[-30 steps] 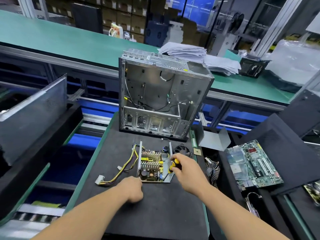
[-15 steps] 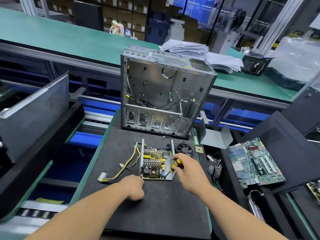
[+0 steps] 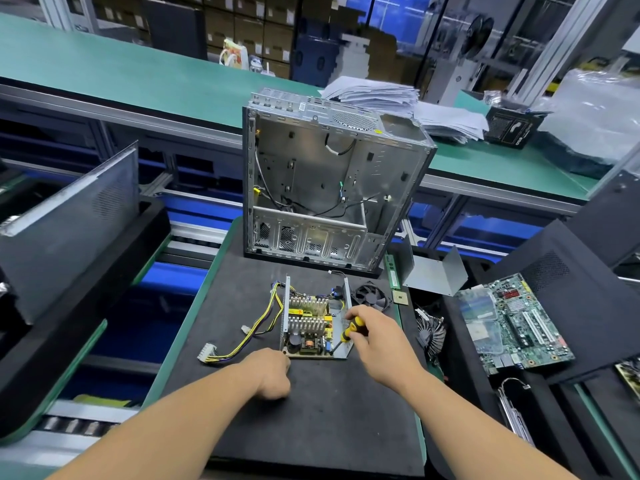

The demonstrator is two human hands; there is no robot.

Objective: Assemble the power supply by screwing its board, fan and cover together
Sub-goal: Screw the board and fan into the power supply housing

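Note:
The open power supply (image 3: 311, 323) lies on the black foam mat (image 3: 311, 410), its board with heatsinks and yellow parts sitting in a grey metal tray. A bundle of yellow and black cables (image 3: 249, 334) trails off to its left. My right hand (image 3: 377, 341) grips a yellow-and-black screwdriver (image 3: 348, 332), tip down at the board's near right corner. My left hand (image 3: 272, 375) is curled into a fist at the tray's near left corner; whether it touches the tray I cannot tell. A black fan (image 3: 372, 296) lies just right of the supply. A bent grey metal cover (image 3: 433, 271) stands further right.
An empty computer case (image 3: 332, 181) stands upright behind the supply. A motherboard (image 3: 516, 323) lies on black foam at the right, with a cooler fan (image 3: 431, 332) and a small chip (image 3: 401, 298) near it. A grey side panel (image 3: 69, 216) leans at the left.
The view has shifted slightly. My right hand has kept the screwdriver at the board's near right corner, and my left fist has stayed by the near left corner.

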